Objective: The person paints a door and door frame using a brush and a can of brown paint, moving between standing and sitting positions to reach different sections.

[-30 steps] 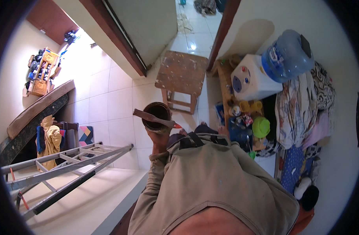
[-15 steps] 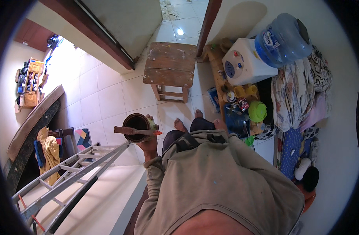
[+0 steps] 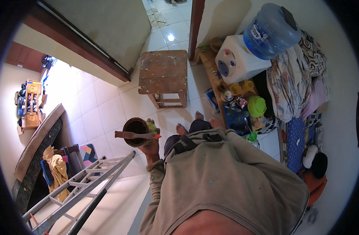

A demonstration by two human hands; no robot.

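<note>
My left hand (image 3: 151, 147) is held out in front of my chest and grips a small round dark paint can (image 3: 135, 131) from below and from the side. A paintbrush (image 3: 137, 135) with a wooden handle and a reddish tip lies flat across the can's rim. My bare feet (image 3: 188, 124) stand on the white tiled floor just beyond the can. My right hand is hidden behind my grey, paint-flecked shirt.
A paint-stained wooden stool (image 3: 164, 75) stands ahead by the door frame (image 3: 195, 23). An aluminium ladder (image 3: 80, 186) leans at the lower left. On the right are a water dispenser (image 3: 239, 59) with a blue bottle, a low shelf of cups, and piled fabrics (image 3: 293, 84).
The can and my left hand have drifted left and lower in the picture. The stool and the dispenser now appear further from me. My grip on the can is unchanged.
</note>
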